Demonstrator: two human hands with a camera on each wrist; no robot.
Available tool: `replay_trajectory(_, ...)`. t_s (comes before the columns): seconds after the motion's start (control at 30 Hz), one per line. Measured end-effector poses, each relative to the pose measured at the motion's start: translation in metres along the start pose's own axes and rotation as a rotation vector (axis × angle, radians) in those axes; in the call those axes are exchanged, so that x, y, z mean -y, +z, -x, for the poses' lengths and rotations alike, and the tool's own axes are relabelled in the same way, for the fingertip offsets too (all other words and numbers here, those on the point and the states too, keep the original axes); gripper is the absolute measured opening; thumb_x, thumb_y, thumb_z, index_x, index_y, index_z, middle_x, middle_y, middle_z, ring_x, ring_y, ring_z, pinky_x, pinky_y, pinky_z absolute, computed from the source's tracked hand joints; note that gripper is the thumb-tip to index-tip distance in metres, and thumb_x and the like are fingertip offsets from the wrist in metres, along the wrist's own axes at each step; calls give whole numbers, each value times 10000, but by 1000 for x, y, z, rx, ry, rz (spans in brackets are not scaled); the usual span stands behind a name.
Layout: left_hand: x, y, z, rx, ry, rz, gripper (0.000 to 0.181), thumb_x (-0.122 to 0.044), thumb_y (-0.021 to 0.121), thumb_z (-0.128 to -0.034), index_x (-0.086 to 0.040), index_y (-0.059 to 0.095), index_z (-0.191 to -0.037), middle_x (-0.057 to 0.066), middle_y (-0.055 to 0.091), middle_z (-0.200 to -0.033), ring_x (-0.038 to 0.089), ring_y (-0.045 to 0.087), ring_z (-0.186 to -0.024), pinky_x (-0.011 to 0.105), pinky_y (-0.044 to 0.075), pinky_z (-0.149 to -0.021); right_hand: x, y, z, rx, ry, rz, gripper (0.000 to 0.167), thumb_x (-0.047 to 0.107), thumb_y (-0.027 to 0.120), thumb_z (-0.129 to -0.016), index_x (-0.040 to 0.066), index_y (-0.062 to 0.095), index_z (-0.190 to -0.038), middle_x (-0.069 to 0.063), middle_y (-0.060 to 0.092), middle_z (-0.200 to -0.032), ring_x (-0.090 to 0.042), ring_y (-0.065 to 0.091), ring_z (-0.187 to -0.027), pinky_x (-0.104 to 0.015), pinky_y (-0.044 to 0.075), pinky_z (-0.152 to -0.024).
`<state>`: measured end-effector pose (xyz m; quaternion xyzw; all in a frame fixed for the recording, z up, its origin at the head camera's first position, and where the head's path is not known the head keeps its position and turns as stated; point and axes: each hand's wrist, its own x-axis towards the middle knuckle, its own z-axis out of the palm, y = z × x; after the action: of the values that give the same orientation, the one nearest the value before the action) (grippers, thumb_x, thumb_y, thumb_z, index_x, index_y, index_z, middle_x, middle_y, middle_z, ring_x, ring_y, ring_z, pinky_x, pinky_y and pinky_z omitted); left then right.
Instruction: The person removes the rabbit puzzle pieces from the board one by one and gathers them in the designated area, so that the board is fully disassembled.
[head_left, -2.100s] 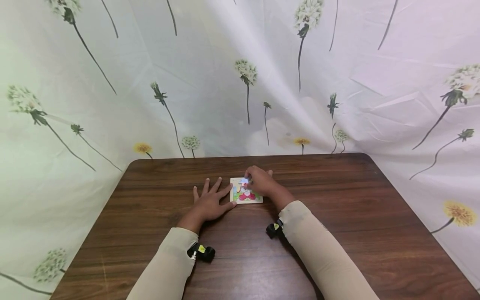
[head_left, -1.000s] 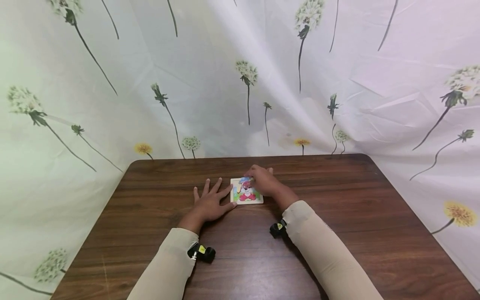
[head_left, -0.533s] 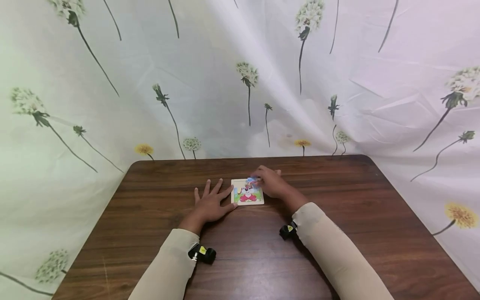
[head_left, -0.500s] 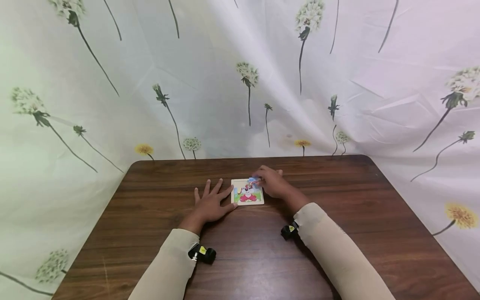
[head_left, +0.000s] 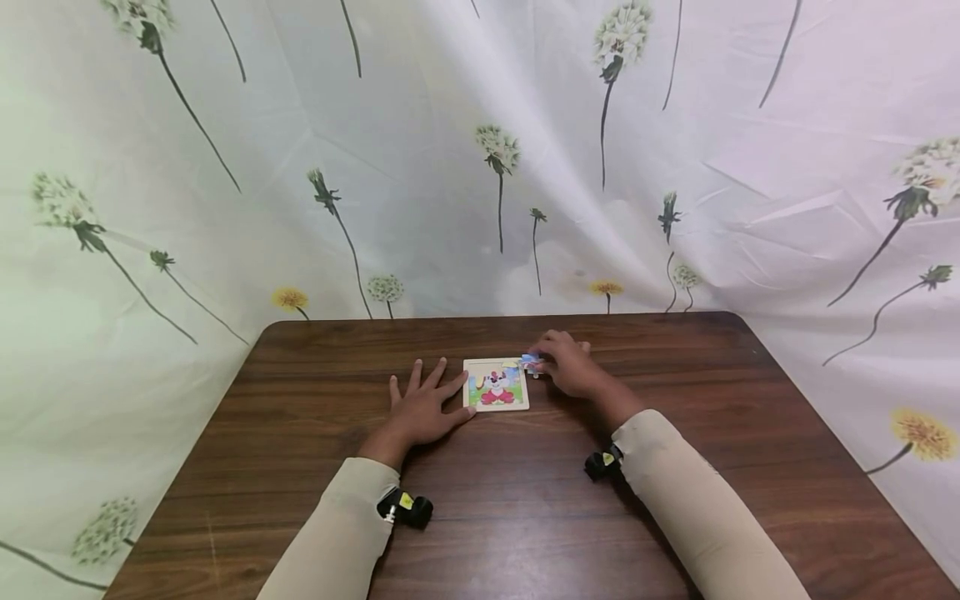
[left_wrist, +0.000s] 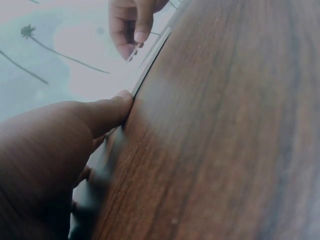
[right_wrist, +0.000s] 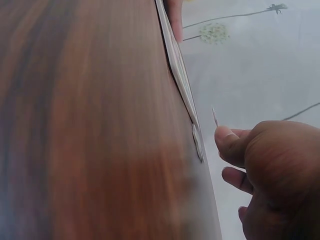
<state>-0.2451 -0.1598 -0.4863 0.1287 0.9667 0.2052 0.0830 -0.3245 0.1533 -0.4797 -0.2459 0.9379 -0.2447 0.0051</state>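
A small square puzzle board [head_left: 497, 408] with a cartoon animal picture lies flat on the table. My left hand [head_left: 420, 412] is spread flat at its left side, thumb and index fingertip touching the edge. Just off the board's upper right corner, my right hand [head_left: 572, 367] pinches a blue puzzle piece [head_left: 529, 360] between thumb and fingers. From the right wrist view, that thin piece [right_wrist: 215, 116] is held above the surface, while another flat piece [right_wrist: 198, 144] lies at the board's end. Pale bare board shows along the top of the picture.
The brown wooden table [head_left: 480, 517] extends around both arms. Behind it hangs a pale curtain [head_left: 435, 167] printed with dandelions. A black wrist camera sits on each sleeve, the left [head_left: 405, 507] and the right [head_left: 602, 463].
My right hand has moved rightward from over the board's upper part to beyond its corner, carrying the blue piece off the picture. The left hand holds its place.
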Motion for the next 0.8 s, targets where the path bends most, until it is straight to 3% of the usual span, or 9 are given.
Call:
replay_trajectory(0.57, -1, 0, 1, -2, -12, -13, 736, -651, 576, -1068, -361, 378, -1715, 90, 138, -1859, 486, -61, -1711, 831, -80, -1273, -25, -11, 20, -36, 2, -33, 291, 170, 690, -1079, 98, 748, -1355, -144, 648, -1370, -391, 553, -1321, -580, 366, -972)
replay_trajectory(0.8, 1, 1, 0, 2, -7, -7, 748, -656, 576, -1065, -363, 361, -1720, 87, 121, -1862, 481, -81, -1710, 826, -97, -1272, -29, -13, 20, -14, 25, -35, 287, 176, 679, -1090, 93, 746, -1355, -146, 653, -1347, -398, 565, -1316, -640, 406, -1008)
